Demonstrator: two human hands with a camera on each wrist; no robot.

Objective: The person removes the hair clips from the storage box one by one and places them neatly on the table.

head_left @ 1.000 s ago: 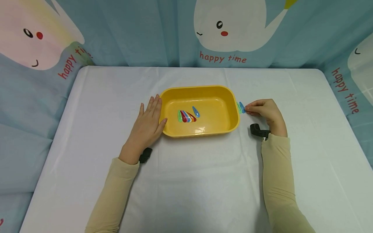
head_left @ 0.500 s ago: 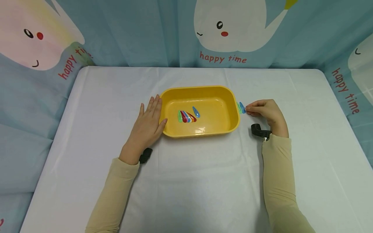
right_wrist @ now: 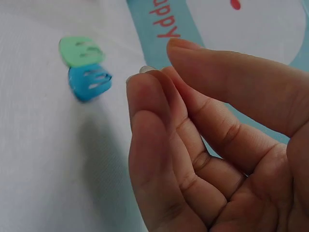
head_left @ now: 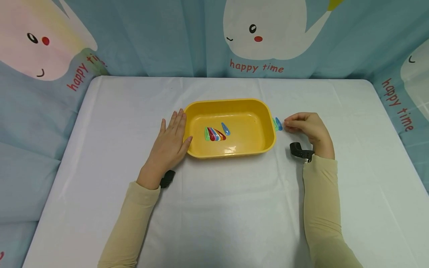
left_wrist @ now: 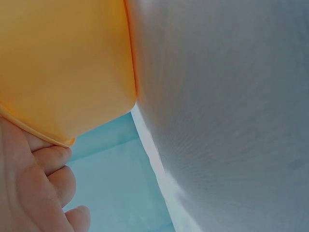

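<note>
A yellow tub (head_left: 248, 149) stands on the table. Against its left rim my left hand (head_left: 167, 143) rests with straight fingers; the left wrist view shows the fingertips touching the tub's rim (left_wrist: 36, 131). Outside the tub's right end lie a green snap hair clip (head_left: 275, 124) and a blue snap hair clip (head_left: 279, 124), side by side on the cloth. My right hand (head_left: 307, 126) hovers just right of them, fingers loosely bent, thumb and fingertips apart with nothing between. Up close, the right wrist view shows the green clip (right_wrist: 79, 50) and the blue clip (right_wrist: 89, 84).
Inside the tub lies a fanned row of several coloured hair clips (head_left: 216, 134), with a separate blue clip (head_left: 225, 128) beside it. A white cloth (head_left: 228, 208) covers the table. Blue printed curtains (head_left: 161, 41) hang behind and at the sides.
My right hand has drawn slightly right, from the blue clip it was pinching, and its thumb and fingertips have parted. The clips outside the tub and my left hand stay put.
</note>
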